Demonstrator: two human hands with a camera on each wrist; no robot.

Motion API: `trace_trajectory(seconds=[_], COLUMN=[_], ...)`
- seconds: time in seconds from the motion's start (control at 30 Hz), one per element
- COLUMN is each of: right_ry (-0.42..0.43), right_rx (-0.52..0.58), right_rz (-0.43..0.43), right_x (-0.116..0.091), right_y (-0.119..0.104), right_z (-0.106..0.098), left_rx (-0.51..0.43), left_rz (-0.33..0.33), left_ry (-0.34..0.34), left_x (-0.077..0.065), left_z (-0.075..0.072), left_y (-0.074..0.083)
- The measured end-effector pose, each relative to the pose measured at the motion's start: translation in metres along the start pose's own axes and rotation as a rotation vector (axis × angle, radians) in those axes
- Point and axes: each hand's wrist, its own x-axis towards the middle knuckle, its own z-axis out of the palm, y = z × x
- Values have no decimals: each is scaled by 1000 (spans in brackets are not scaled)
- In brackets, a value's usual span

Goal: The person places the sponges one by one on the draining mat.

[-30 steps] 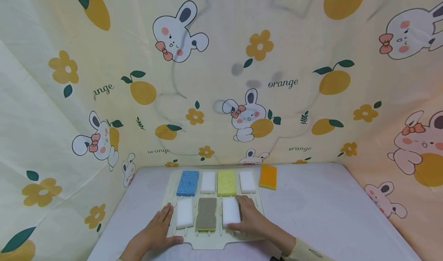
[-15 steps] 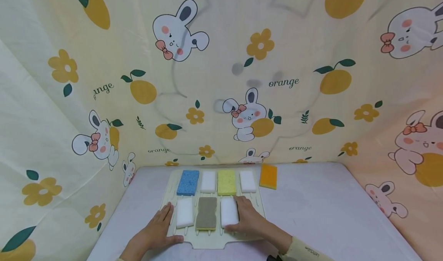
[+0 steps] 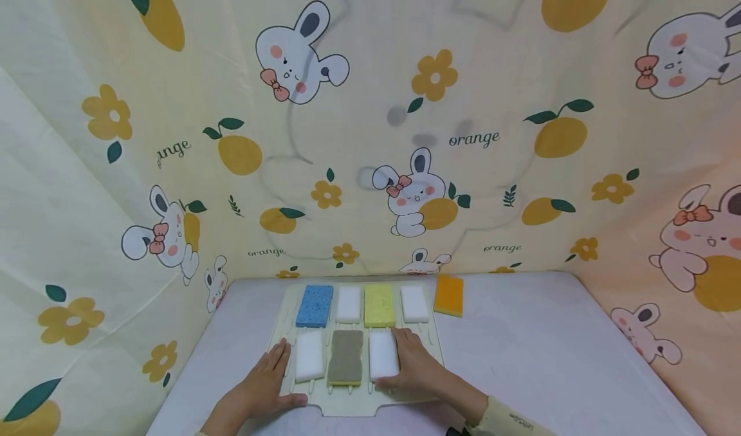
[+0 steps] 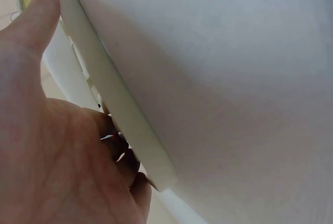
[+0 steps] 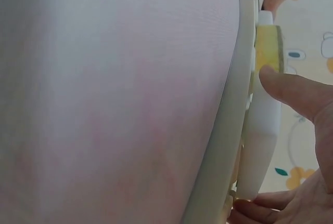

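Note:
My right hand [image 3: 418, 364] holds a white sponge block [image 3: 383, 355] at the front right of a cream ribbed tray [image 3: 347, 409]. In the right wrist view, the thumb is at one end of this white sponge [image 5: 261, 115] and the fingers are at the other. My left hand [image 3: 258, 378] rests at the tray's front left corner, fingers along the left edge and thumb at the front. Left of the held block lie a grey-topped yellow sponge [image 3: 345, 357] and another white block [image 3: 309, 356].
Along the tray's back row lie a blue sponge [image 3: 314, 306], a white block [image 3: 348, 305], a yellow sponge [image 3: 379, 306] and another white block [image 3: 414, 304]. An orange sponge [image 3: 448, 296] lies on the table just past the tray's right edge. A printed curtain [image 3: 359, 101] stands behind.
My right hand has shifted the white block slightly left on the tray between one second and half a second ago. The left hand stays in place.

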Motion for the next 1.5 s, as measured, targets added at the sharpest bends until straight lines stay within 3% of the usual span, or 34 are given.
trace_trajectory(seconds=[0.27, 0.57, 0.93, 1.5], right_ry=[-10, 65, 106, 193], right_rx=[40, 3, 169, 144], right_rz=[1, -107, -83, -47], right_x=[-4, -9, -18, -15], right_y=[1, 12, 28, 71], right_z=[-4, -9, -32, -62], left_rx=[10, 8, 2, -4], left_rz=[-12, -6, -13, -14], left_ry=[-4, 6, 1, 18], left_x=[2, 2, 3, 1], left_z=[4, 4, 5, 3], left_y=[-4, -3, -4, -2])
